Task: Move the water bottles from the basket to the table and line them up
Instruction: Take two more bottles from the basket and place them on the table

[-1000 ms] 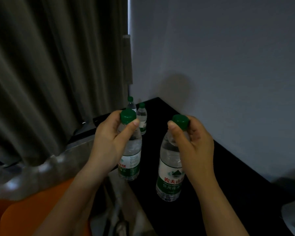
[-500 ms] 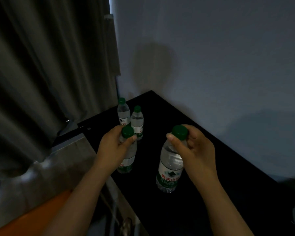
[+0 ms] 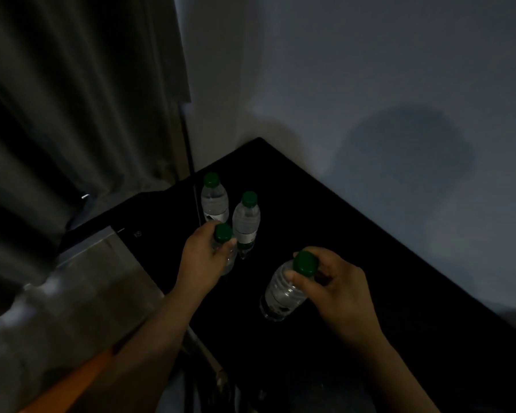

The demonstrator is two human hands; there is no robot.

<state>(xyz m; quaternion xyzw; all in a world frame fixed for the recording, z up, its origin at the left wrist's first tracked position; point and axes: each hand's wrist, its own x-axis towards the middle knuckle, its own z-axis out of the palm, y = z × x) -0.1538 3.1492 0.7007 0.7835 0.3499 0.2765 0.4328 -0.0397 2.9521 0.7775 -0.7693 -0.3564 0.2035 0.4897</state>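
Two clear water bottles with green caps stand upright on the black table (image 3: 355, 263) near its far left corner: the far bottle (image 3: 213, 198) and a second bottle (image 3: 246, 219) just in front of it. My left hand (image 3: 203, 257) grips the neck of a third bottle (image 3: 223, 234), held right next to the second one; most of its body is hidden by my fingers. My right hand (image 3: 334, 281) pinches the green cap of a fourth bottle (image 3: 283, 290), which tilts left over the table's middle. No basket is in view.
A grey curtain (image 3: 72, 99) hangs at the left and a pale wall (image 3: 370, 84) runs behind the table. A light grey surface (image 3: 81, 281) lies left of the table, with an orange edge (image 3: 81, 371) at the lower left.
Both hands carried their bottles forward and down toward the table. The left bottle has come in beside the two standing bottles. The right bottle has tipped to the left.
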